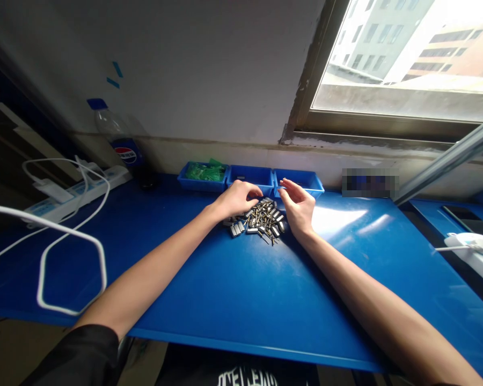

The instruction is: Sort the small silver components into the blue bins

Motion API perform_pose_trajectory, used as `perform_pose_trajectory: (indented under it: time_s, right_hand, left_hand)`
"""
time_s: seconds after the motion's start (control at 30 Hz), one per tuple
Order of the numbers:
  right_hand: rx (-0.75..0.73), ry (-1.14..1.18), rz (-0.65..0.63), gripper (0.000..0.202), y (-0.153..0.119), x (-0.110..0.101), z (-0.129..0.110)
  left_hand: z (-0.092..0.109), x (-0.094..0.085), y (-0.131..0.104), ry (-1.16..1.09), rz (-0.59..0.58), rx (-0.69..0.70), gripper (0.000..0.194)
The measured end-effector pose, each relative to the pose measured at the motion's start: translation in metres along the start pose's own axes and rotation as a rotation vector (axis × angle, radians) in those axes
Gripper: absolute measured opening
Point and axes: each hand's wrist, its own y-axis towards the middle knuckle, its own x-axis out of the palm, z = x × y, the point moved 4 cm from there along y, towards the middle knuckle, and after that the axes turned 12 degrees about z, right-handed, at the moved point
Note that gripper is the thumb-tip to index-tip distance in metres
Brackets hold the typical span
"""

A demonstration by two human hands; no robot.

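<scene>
A pile of small metal parts [265, 219], some slim and brass-coloured, others blocky and silver, lies on the blue table [225, 289]. At the pile's upper left is my left hand [240, 198], fingers curled down toward it; whatever its fingertips may hold is too small to make out. My right hand [298, 205] is at the pile's right, just before the right blue bin [317, 185], thumb and forefinger close together; anything between them is too small to tell. The middle blue bin [250, 174] holds a small dark piece. Green plastic packaging [204, 170] fills the left blue bin [185, 183].
A bottle with a blue cap [121, 139] stands by the wall at the back left. Near it are a white power strip [74, 193] and looping white cables [100, 252]. Another white power strip [477, 254] lies at the right, beyond a slanted metal bar [446, 161].
</scene>
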Motion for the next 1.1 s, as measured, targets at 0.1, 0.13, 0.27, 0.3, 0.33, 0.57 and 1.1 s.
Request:
perform_pose_trajectory:
  time_s: [0.1, 0.13, 0.27, 0.3, 0.33, 0.57, 1.1]
  right_hand:
    - [-0.016, -0.009, -0.011, 0.042, -0.001, 0.001, -0.002]
    - [-0.018, -0.010, -0.020, 0.040, -0.001, 0.001, -0.003]
    - [-0.016, -0.005, -0.054, 0.034, -0.002, 0.003, -0.002]
    - [-0.013, -0.002, -0.060, 0.034, -0.002, 0.004, -0.001]
    - [-0.010, 0.000, -0.067, 0.034, -0.002, 0.004, -0.001]
    - [-0.003, -0.027, -0.114, 0.031, -0.002, 0.004, -0.002]
    - [-0.113, -0.069, -0.384, 0.038, -0.018, 0.016, -0.021]
  left_hand:
    - [-0.001, 0.002, -0.003, 0.088, -0.067, 0.009, 0.029]
    - [-0.001, 0.002, -0.004, 0.108, -0.073, 0.005, 0.029]
    - [-0.004, 0.002, -0.004, 0.173, -0.068, -0.005, 0.034]
    - [-0.006, 0.003, -0.004, 0.176, -0.068, -0.010, 0.035]
    - [-0.007, 0.003, -0.004, 0.174, -0.066, -0.015, 0.036]
    - [-0.009, -0.002, 0.000, 0.102, -0.037, -0.069, 0.040]
    - [0.007, -0.013, 0.005, -0.635, 0.094, -0.356, 0.028]
